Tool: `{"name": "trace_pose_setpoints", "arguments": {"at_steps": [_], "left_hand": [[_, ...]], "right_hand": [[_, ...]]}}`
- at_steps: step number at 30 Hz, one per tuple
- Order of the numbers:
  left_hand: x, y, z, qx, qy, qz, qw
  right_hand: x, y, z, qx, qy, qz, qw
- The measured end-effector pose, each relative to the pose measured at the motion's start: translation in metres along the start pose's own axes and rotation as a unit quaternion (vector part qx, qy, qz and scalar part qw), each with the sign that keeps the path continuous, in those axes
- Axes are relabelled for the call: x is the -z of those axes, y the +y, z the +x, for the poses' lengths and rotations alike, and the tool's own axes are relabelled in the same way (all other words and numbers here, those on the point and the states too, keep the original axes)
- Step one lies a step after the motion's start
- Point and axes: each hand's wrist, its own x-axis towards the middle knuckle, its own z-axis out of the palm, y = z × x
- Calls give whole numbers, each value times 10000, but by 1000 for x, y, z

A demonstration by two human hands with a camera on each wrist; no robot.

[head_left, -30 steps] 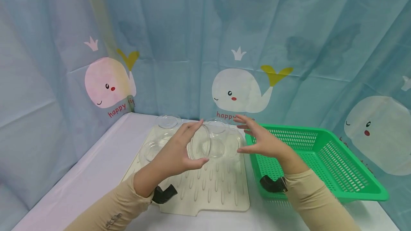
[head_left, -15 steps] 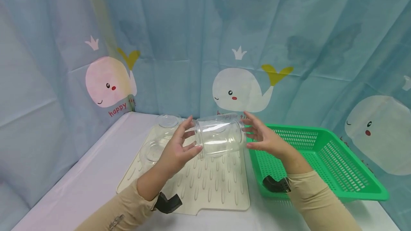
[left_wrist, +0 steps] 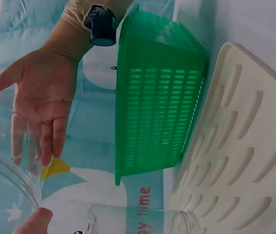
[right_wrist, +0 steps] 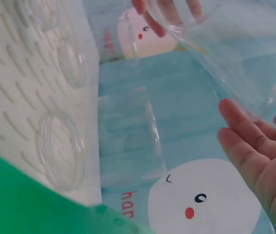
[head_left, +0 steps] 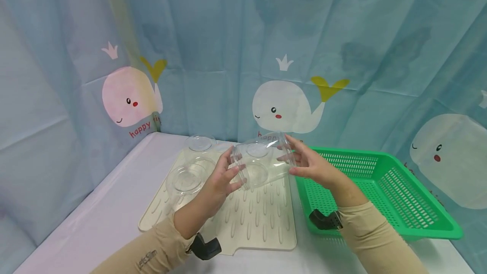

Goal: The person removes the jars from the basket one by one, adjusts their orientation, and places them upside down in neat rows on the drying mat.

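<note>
A clear plastic jar (head_left: 262, 164) is held tilted on its side above the cream drying mat (head_left: 258, 223), its two ends facing left and right. At its left end, my left hand (head_left: 218, 181) grips the rim; the thumb tip on the edge shows in the left wrist view. My right hand (head_left: 316, 166) holds the other end between spread thumb and fingers, the fingers partly seen through the plastic. More clear jars stand on the mat's back and left, one (head_left: 200, 143) at the back left and another (head_left: 185, 181) nearer my left hand.
A green perforated basket (head_left: 380, 223) sits right of the mat, close under my right forearm. A blue whale-print curtain (head_left: 213, 100) hangs behind and along the left of the white table (head_left: 99, 223). Through the right wrist view, a clear jar (right_wrist: 128, 141) stands beside the basket.
One second ago the jar was between my more widely spread hands. Its right end has since tilted upward, my left hand has moved right, and the right fingers have closed in around the jar's end.
</note>
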Motion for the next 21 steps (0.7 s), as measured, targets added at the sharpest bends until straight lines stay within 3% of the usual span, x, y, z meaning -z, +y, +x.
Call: {"name": "trace_pose_setpoints", "arguments": {"at_steps": [12,18,21], "left_hand": [[-1,1,2,145,36,-453,9989],[7,14,0,111,98,113,9998],[13,24,-2,19,101,359,9993]], "right_hand": [[-16,-5,9,865,871,796,9892],[-16,-11,10,1118,941,886,9853],[-15,-12,11,1102,890,653,9878]]}}
